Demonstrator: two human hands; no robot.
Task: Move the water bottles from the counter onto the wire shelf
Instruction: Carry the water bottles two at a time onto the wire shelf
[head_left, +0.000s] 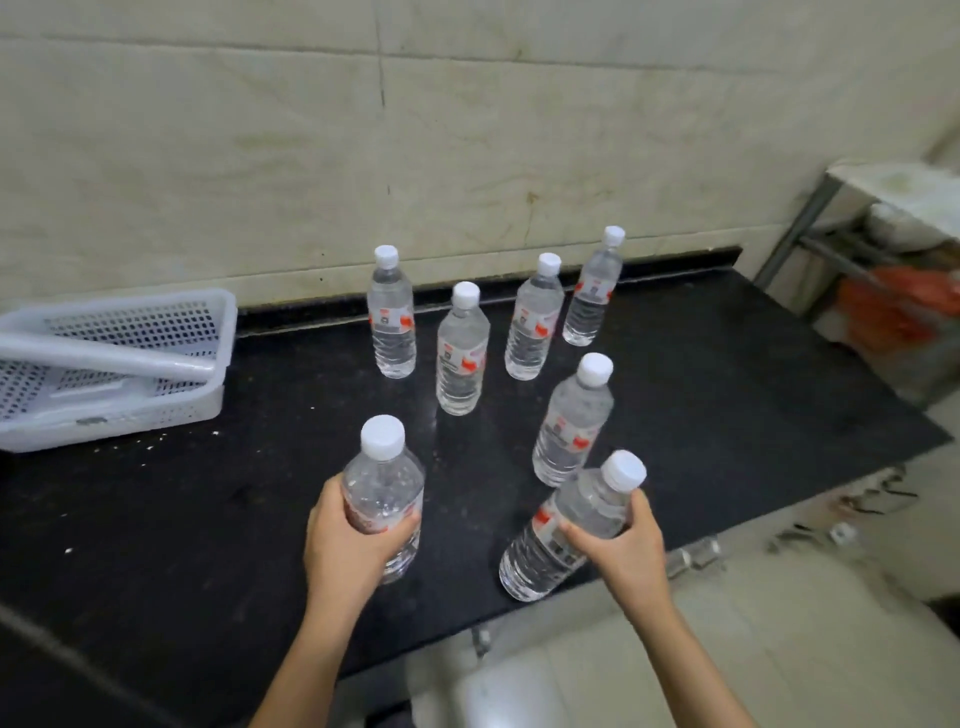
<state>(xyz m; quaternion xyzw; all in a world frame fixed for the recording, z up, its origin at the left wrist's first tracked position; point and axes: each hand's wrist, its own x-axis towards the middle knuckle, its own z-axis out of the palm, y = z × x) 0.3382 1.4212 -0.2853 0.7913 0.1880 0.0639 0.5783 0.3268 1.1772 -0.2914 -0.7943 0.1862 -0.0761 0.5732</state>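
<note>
Black stone counter (701, 395) is being seen from the head view, with seven clear water bottles on or over it. One upright bottle (387, 480) is being gripped by the left hand (348, 543), fingers curled round its label. A tilted bottle (582, 514) is being gripped by the right hand (626, 545) near the counter's front edge. Five more bottles (462, 358) are being left standing behind. None is being shown on a shelf, so the job is being judged as barely begun. A white basket (156, 413) is being kept at the left. Pale wall tiles (467, 130) are being shown behind, and a blurry metal rack (810, 228) at the right, maybe the shelf.
</note>
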